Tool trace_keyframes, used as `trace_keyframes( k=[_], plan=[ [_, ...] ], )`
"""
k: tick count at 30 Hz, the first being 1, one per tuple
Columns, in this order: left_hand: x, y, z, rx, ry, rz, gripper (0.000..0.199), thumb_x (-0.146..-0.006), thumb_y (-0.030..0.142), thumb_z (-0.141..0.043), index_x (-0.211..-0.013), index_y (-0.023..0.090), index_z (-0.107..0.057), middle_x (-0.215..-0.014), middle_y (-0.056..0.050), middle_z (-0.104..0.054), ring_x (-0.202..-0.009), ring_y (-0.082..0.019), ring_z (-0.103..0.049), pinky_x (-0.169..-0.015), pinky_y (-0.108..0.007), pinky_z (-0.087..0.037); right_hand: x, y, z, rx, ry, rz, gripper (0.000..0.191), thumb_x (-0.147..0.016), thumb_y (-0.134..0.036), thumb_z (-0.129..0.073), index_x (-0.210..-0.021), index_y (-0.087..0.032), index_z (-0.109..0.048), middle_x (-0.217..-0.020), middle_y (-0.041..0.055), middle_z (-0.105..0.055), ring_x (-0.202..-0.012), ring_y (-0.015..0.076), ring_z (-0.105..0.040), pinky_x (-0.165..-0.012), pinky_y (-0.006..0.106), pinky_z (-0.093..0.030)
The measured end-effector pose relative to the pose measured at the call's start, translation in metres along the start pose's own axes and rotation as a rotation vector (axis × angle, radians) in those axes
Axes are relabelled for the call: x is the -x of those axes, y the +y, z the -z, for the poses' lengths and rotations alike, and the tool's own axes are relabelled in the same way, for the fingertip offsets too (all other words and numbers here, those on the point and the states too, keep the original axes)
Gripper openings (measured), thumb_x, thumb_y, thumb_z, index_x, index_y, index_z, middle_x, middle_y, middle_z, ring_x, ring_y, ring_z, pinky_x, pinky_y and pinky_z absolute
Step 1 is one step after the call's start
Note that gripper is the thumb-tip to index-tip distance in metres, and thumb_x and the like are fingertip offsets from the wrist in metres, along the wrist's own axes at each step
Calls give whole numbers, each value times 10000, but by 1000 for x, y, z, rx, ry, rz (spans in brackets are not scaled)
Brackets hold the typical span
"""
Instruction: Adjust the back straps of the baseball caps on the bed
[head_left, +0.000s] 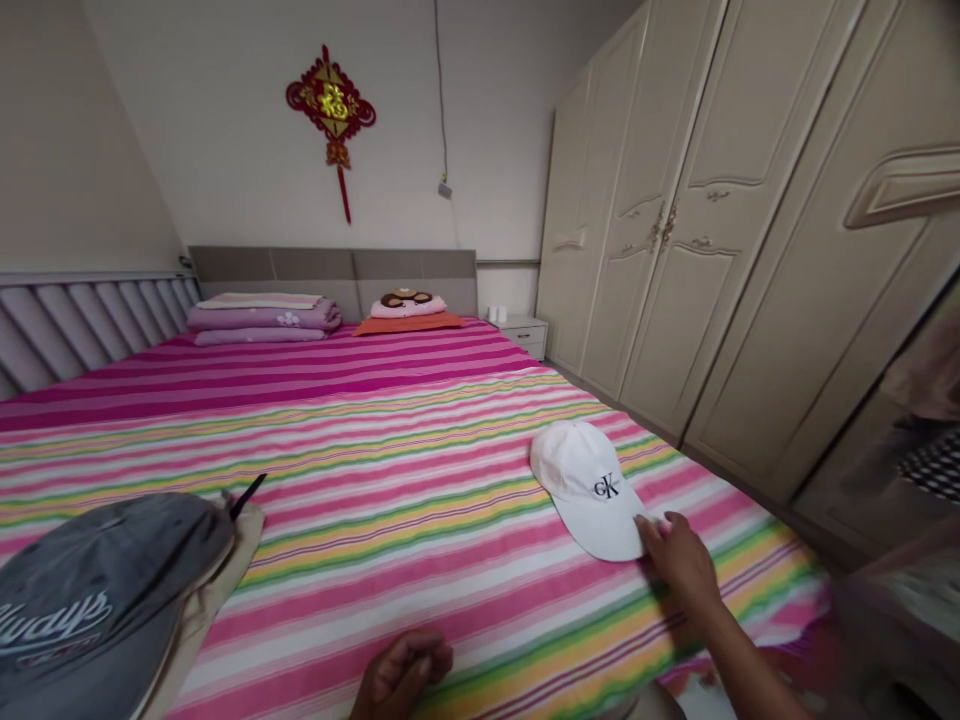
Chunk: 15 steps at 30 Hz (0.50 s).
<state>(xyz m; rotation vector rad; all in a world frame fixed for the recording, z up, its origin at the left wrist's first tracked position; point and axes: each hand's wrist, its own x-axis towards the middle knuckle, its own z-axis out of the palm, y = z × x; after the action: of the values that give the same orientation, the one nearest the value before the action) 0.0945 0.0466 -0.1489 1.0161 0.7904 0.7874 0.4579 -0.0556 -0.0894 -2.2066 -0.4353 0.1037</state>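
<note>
A white baseball cap (574,470) with dark letters on its front lies on the striped bed sheet (360,540), its brim pointing toward me. My right hand (682,560) has the brim's right edge between thumb and fingers; the underside of the grip is hidden. Close to the bed's near edge, my left hand (405,670) is curled with nothing visible in it. At the lower left sits a grey cap (112,560) with white script lettering, partly cut off by the frame. It rests over a beige item (244,560), mostly covered, with a dark strap sticking out.
Folded purple bedding (262,320) and a pink folded item (409,307) on an orange pillow (375,325) lie by the headboard (300,265). A white nightstand (525,330) stands beyond the bed. Tall cream wardrobes (660,270) line the right side.
</note>
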Motion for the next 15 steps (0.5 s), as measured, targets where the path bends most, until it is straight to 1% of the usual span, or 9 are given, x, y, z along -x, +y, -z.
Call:
trace_keyframes(
  k=[1,2,5,6,8,10,12,14,15],
  plan=[
    [0,0,0,0,-4,-9,387,-515,478,-728,-746,171,-682,-723,-81,-701,-741,-230,-637,-759,-360,-464,6,-2,1,59,13,43,539,-709,-432,-509,-1072,-34,-509,-1080,300,-525,-1013,448,-503,-822,602,-359],
    [1,0,-1,1,-7,-19,380,-522,474,-726,-745,169,-682,-717,-80,-699,-734,-228,-636,-752,-360,-465,14,-3,-1,108,22,97,533,-730,-438,-478,-1086,-42,-506,-1143,300,-484,-1055,442,-476,-847,597,-342],
    [2,0,-2,10,-11,-35,350,-542,452,-724,-745,169,-683,-705,-74,-696,-725,-218,-633,-745,-354,-464,36,-2,-14,210,40,286,451,-767,-394,-450,-1081,-78,-518,-1250,243,-429,-1184,363,-376,-942,492,-311],
    [2,0,-2,13,-11,-34,342,-545,446,-724,-743,170,-683,-702,-72,-695,-723,-216,-632,-743,-351,-464,42,-1,-21,260,55,361,433,-777,-380,-448,-1080,-79,-518,-1247,234,-440,-1188,343,-372,-946,466,-316],
    [3,0,-2,11,-15,-41,341,-550,443,-722,-749,169,-681,-705,-73,-693,-721,-215,-631,-740,-351,-464,48,5,-32,399,107,510,426,-801,-368,-424,-1075,-56,-517,-1195,246,-484,-1123,340,-435,-900,456,-361],
    [2,-2,-1,13,-21,-48,344,-551,441,-722,-751,164,-680,-708,-79,-692,-721,-220,-631,-744,-363,-464,50,10,-39,502,165,610,431,-816,-359,-405,-1066,-28,-520,-1123,255,-531,-1040,337,-494,-849,442,-400],
    [0,-4,0,34,-30,-47,341,-556,438,-719,-750,160,-680,-715,-84,-694,-730,-225,-633,-761,-378,-459,53,13,-42,504,234,646,445,-820,-362,-394,-1063,-13,-524,-1093,256,-550,-1012,335,-511,-835,437,-410],
    [-1,-6,0,47,-44,-56,331,-571,432,-711,-751,157,-678,-710,-88,-693,-717,-220,-632,-750,-378,-458,62,13,-46,424,296,691,466,-831,-382,-360,-1052,-10,-533,-1048,248,-578,-976,330,-533,-811,436,-423],
    [-2,-7,-1,49,-54,-73,324,-582,428,-705,-753,154,-674,-705,-87,-691,-704,-213,-628,-733,-371,-460,71,12,-49,361,291,730,467,-838,-392,-343,-1039,-21,-542,-1013,233,-599,-942,318,-551,-793,427,-434]
  ],
)
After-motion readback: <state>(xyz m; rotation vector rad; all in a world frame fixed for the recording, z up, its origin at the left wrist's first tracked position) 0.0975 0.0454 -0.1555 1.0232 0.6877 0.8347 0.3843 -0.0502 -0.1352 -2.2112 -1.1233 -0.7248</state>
